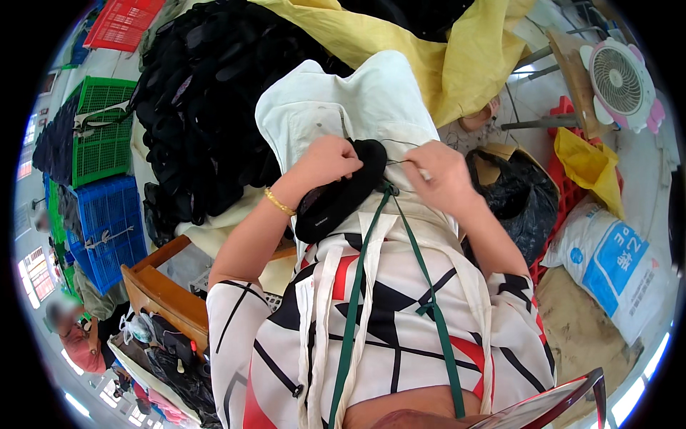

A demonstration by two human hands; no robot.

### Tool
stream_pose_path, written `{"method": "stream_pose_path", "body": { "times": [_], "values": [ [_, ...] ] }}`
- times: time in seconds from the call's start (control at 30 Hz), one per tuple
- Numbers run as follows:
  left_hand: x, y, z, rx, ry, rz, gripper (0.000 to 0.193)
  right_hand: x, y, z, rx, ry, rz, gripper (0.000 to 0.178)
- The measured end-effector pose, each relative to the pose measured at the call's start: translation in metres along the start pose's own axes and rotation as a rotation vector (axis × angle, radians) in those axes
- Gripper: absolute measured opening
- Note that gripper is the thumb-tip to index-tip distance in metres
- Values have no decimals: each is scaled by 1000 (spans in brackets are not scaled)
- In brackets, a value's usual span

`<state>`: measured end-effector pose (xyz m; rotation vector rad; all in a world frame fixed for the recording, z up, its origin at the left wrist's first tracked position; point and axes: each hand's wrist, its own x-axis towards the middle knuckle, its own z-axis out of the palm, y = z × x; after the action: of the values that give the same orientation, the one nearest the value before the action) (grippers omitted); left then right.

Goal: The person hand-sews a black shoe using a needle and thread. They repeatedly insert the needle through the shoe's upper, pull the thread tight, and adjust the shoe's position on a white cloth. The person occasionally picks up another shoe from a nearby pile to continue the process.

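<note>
Black shoe (336, 206) lies slantwise on white cloth (289, 118) in front of you. Your left hand (327, 163) has fingers closed on its upper edge; your right hand (444, 180), just beside shoe, has fingers pinched on dark thread (395, 162) (tips partly blurred). Black heap (214, 79) lies at left, yellow cloth (457, 68) beyond.

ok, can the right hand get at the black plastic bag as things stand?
Probably yes: the right hand has the black plastic bag on its right, nothing visibly between, depth hard to judge. But it seems to pinch a thin strand by the black slipper, so may need freeing first.
</note>
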<state>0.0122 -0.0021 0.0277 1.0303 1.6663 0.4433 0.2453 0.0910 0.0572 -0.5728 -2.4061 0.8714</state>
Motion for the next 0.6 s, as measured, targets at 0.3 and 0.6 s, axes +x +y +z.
{"method": "stream_pose_path", "body": {
  "times": [0.3,0.6],
  "values": [
    [-13,-19,-5,43,159,132,16,-12,29,17,529,-230,558,12],
    [-13,-19,-6,-35,157,155,14,29,15,83,-125,-265,133,7]
  ]
}}
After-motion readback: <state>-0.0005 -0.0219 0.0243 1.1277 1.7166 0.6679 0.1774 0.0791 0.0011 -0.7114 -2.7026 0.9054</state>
